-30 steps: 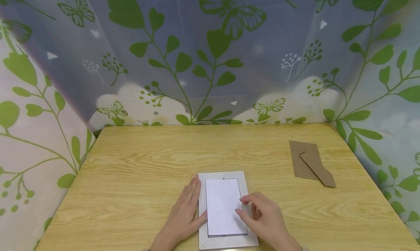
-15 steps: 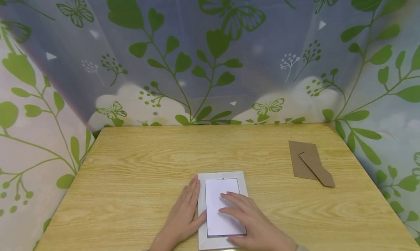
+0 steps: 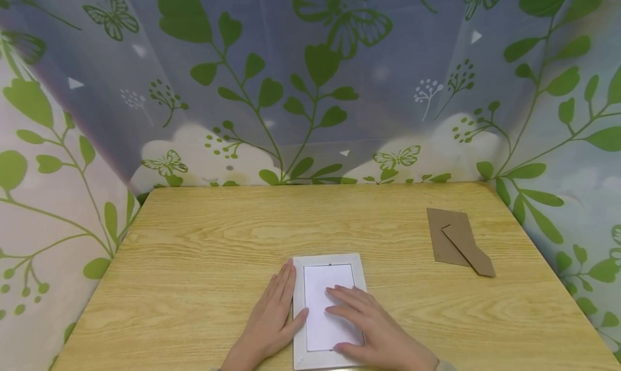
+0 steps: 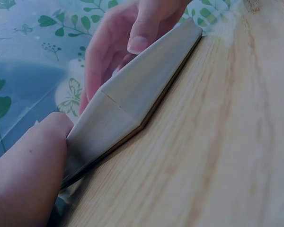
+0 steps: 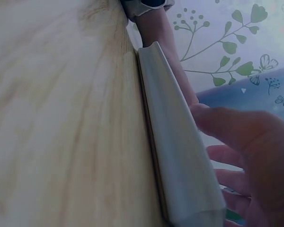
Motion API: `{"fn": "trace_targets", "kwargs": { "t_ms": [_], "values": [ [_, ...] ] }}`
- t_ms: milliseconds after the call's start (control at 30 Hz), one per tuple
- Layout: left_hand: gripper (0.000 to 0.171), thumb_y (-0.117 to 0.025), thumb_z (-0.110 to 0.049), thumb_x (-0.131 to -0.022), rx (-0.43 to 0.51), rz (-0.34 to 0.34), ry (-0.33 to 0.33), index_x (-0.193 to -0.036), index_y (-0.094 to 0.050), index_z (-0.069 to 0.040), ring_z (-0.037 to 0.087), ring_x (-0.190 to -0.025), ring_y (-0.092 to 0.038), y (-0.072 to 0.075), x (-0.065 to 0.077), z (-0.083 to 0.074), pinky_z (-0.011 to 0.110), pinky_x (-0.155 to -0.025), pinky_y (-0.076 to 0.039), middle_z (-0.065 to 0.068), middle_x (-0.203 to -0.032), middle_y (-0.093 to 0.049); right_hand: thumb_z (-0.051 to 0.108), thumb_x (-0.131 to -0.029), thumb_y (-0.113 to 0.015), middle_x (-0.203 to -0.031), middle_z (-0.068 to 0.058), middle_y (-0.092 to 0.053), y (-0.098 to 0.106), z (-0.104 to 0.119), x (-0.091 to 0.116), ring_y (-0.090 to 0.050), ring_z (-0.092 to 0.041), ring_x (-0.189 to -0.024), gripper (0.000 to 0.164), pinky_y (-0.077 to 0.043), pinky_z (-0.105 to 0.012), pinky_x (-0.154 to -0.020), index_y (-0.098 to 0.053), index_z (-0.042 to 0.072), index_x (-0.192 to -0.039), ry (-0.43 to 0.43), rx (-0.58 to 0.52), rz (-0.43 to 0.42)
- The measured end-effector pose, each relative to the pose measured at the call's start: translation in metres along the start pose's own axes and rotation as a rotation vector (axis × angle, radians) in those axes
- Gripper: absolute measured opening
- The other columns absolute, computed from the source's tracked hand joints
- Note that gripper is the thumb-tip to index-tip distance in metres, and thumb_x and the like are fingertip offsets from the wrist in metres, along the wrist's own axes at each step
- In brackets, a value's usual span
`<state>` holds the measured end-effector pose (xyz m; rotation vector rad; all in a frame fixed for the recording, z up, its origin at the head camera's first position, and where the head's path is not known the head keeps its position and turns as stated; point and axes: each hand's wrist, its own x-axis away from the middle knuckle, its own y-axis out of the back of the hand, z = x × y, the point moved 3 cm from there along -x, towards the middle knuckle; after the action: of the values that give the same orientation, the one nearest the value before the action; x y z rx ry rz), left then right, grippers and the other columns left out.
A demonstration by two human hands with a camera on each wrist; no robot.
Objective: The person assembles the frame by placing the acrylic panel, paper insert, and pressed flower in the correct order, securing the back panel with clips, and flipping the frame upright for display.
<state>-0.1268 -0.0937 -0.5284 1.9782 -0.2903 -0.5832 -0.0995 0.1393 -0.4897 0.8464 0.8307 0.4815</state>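
Observation:
A white picture frame (image 3: 299,338) lies on the table near its front edge, with a plain white sheet (image 3: 322,328) filling its recess. Along the frame's left side rests my left hand (image 3: 271,311), fingers straight and together, its thumb reaching over to the sheet's left edge. My right hand (image 3: 368,328) spreads over the right half of the sheet. Its thumb is near the recess's bottom edge and its fingertips are over the middle, hiding part of the frame's right side. In the right wrist view, the right thumb (image 5: 222,120) lies at the frame's edge.
A brown backing board (image 3: 443,247) with a fold-out stand leg (image 3: 477,259) lies at the right of the wood-grain table (image 3: 218,225). A curtain (image 3: 271,134) with green leaves and butterflies hangs behind the table and at both sides.
My right hand has moved left from the sheet's right edge and spread out over it. The sheet has shifted slightly down into the recess. My left thumb has edged onto the sheet.

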Motion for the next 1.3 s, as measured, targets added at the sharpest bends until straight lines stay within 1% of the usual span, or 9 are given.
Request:
{"fn": "trace_targets", "kwargs": {
  "t_ms": [167,300,400,533,667,767,867,967,1300],
  "values": [
    [0.082,-0.049,-0.047,-0.099,0.007,-0.006,-0.002,-0.156,-0.016,0.002,0.024,-0.151,-0.011,0.002,0.000,-0.001,0.046,-0.120,-0.021,0.015,-0.165,-0.010,0.043,-0.092,-0.067,-0.152,-0.005,-0.046,-0.003,-0.006,-0.001,-0.041,-0.028,-0.140,0.057,-0.028,-0.051,-0.114,-0.056,0.014,-0.141,-0.025,0.059,0.033],
    [0.082,-0.050,-0.046,-0.099,0.006,-0.009,-0.006,-0.156,-0.017,0.003,0.024,-0.151,-0.012,0.003,0.000,-0.002,0.045,-0.120,-0.020,0.016,-0.165,-0.011,0.042,-0.094,-0.065,-0.148,-0.006,-0.051,0.001,-0.008,-0.009,-0.046,-0.029,-0.136,0.052,-0.033,-0.057,-0.109,-0.060,0.012,-0.136,0.013,0.105,0.033],
    [0.082,-0.051,-0.046,-0.099,0.009,-0.011,-0.008,-0.156,-0.018,0.003,0.025,-0.151,-0.013,0.003,0.000,-0.002,0.045,-0.120,-0.020,0.016,-0.164,-0.012,0.038,-0.094,-0.066,-0.150,-0.007,-0.049,0.007,-0.008,-0.020,-0.045,-0.029,-0.137,0.051,-0.035,-0.059,-0.108,-0.058,0.011,-0.138,0.023,0.109,0.077],
    [0.082,-0.051,-0.046,-0.099,0.005,-0.020,-0.012,-0.156,-0.019,0.004,0.027,-0.151,-0.015,0.003,0.000,-0.001,0.046,-0.120,-0.021,0.017,-0.164,-0.013,0.032,-0.096,-0.065,-0.157,-0.008,-0.038,0.012,-0.009,-0.038,-0.036,-0.030,-0.143,0.057,-0.029,-0.060,-0.113,-0.049,0.010,-0.146,0.002,0.067,0.193],
    [0.081,-0.050,-0.046,-0.099,-0.006,-0.029,-0.023,-0.156,-0.019,0.003,0.029,-0.150,-0.017,0.002,0.000,-0.001,0.047,-0.119,-0.022,0.017,-0.164,-0.013,0.036,-0.099,-0.060,-0.163,-0.006,-0.025,0.009,-0.014,-0.051,-0.024,-0.030,-0.148,0.066,-0.022,-0.058,-0.117,-0.036,0.011,-0.155,-0.056,0.005,0.343],
    [0.080,-0.048,-0.047,-0.101,-0.017,-0.027,-0.029,-0.156,-0.018,0.003,0.030,-0.150,-0.017,0.000,0.000,-0.001,0.047,-0.119,-0.022,0.017,-0.164,-0.013,0.041,-0.100,-0.056,-0.166,-0.004,-0.015,0.005,-0.019,-0.054,-0.015,-0.029,-0.151,0.071,-0.018,-0.056,-0.119,-0.027,0.015,-0.158,-0.118,-0.035,0.468],
    [0.080,-0.047,-0.047,-0.101,-0.012,-0.025,-0.029,-0.156,-0.018,0.004,0.030,-0.150,-0.016,-0.001,0.000,-0.001,0.047,-0.119,-0.022,0.017,-0.164,-0.012,0.045,-0.099,-0.055,-0.167,-0.003,-0.010,0.002,-0.023,-0.053,-0.008,-0.029,-0.152,0.073,-0.016,-0.054,-0.120,-0.024,0.017,-0.159,-0.150,-0.053,0.550],
    [0.081,-0.048,-0.047,-0.100,0.004,-0.024,-0.021,-0.156,-0.018,0.004,0.028,-0.151,-0.015,0.000,0.000,0.000,0.048,-0.119,-0.022,0.017,-0.164,-0.012,0.047,-0.099,-0.054,-0.166,-0.005,-0.009,0.000,-0.024,-0.053,-0.007,-0.030,-0.152,0.073,-0.015,-0.054,-0.120,-0.025,0.016,-0.159,-0.140,-0.039,0.568],
    [0.081,-0.049,-0.046,-0.100,0.014,-0.011,-0.017,-0.156,-0.017,0.004,0.028,-0.151,-0.013,0.002,0.000,-0.001,0.048,-0.119,-0.021,0.018,-0.164,-0.011,0.047,-0.099,-0.054,-0.167,-0.005,-0.007,-0.003,-0.024,-0.050,-0.005,-0.029,-0.152,0.072,-0.013,-0.055,-0.120,-0.026,0.015,-0.158,-0.132,-0.024,0.546]
  ]
}}
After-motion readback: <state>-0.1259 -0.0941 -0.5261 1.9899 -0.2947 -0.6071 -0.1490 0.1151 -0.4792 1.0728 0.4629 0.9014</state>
